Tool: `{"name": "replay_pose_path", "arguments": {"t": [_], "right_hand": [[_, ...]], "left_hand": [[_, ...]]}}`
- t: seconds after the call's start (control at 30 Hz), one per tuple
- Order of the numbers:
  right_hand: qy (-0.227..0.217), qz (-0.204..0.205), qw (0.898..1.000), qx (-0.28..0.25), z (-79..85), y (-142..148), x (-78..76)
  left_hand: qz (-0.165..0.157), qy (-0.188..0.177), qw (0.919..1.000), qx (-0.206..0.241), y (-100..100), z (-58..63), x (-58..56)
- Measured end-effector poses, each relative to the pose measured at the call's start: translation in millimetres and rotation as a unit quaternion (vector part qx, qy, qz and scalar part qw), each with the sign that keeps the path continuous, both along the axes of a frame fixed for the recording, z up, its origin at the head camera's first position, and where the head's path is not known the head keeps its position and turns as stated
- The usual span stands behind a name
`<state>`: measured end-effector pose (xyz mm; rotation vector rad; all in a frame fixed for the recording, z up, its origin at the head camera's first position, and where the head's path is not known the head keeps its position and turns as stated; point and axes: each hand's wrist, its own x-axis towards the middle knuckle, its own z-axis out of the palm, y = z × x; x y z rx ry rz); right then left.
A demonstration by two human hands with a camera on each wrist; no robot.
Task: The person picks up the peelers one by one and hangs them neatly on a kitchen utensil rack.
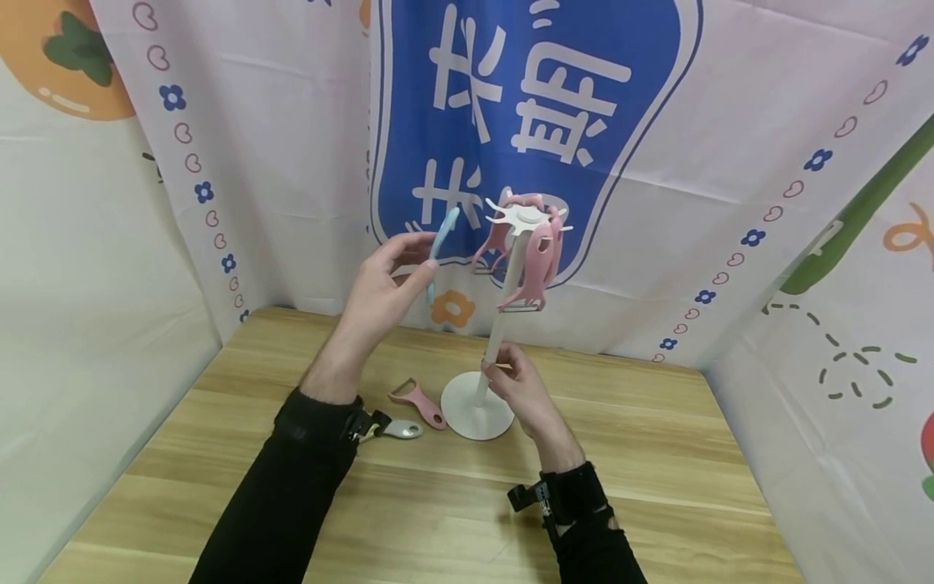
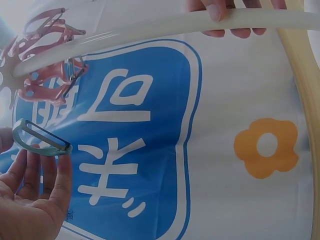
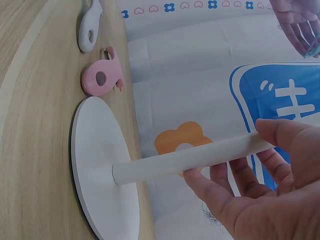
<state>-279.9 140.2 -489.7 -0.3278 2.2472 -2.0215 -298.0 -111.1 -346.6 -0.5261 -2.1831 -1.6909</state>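
My left hand [image 1: 383, 284] holds a light blue peeler [image 2: 41, 148] between thumb and fingers, raised left of a white rack's top. In the left wrist view its blade end shows; the handle is mostly hidden. The white stand [image 1: 495, 337] is upright on a round base [image 1: 467, 426], with a ring of hooks [image 1: 527, 217] on top. Several pink peelers [image 1: 538, 264] hang from those hooks. Lower down, the fingers and thumb of my right hand [image 1: 527, 391] grip the pole, a little above the base. The blue peeler is apart from the hooks.
A pink peeler [image 1: 426, 403] lies on the wooden table [image 1: 620, 454] just left of the base. Beside it is a pale grey peeler [image 1: 403, 429], partly hidden by the left wrist's strap. A printed cloth [image 1: 306, 162] hangs behind the table.
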Motion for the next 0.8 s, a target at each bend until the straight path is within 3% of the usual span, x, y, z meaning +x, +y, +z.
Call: {"name": "replay_pose_path", "arguments": {"t": [0.7,0.8], "right_hand": [[-0.01,0.001,1.0,0.0,1.0,0,-1.3],[-0.014,0.008,1.0,0.0,8.5,-1,1.9]], "left_hand": [[-0.021,0.029,0.9992,-0.02,19,20.2,-10.3],[-0.029,0.034,0.9988,-0.02,22,23.1,-11.3]]}}
